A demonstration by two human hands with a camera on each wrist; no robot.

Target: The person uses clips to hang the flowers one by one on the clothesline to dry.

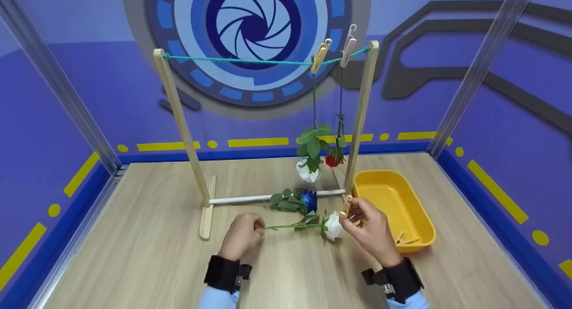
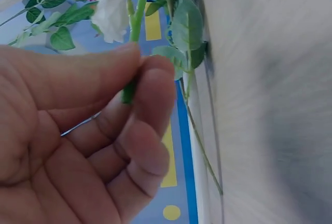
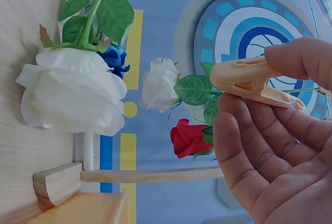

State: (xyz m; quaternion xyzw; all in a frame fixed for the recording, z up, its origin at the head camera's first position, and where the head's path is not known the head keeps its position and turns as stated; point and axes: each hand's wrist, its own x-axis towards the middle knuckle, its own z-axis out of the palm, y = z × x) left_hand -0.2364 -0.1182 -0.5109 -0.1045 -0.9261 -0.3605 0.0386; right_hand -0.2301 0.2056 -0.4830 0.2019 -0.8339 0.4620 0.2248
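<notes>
My left hand (image 1: 243, 234) pinches the green stem end of a white rose (image 1: 333, 226) between thumb and forefinger. The bloom points right, close to my right hand (image 1: 368, 228). That hand holds a pale yellow clothespin (image 3: 249, 81) between thumb and fingers. Behind the white rose lies a blue rose (image 1: 309, 201), near the rack's white bottom bar (image 1: 241, 200). Above, a second white rose (image 1: 308, 170) hangs head down from a yellow clothespin (image 1: 321, 56) on the green string (image 1: 232, 60). Beside it a red rose (image 1: 333, 159) hangs from a pinkish clothespin (image 1: 348, 52).
The wooden rack has a left post (image 1: 183, 125) and a right post (image 1: 361, 121). At the right stands a yellow bin (image 1: 422, 224) with clothespins (image 1: 405, 240) inside. Blue patterned walls (image 1: 107, 99) enclose the wooden table (image 1: 147, 255).
</notes>
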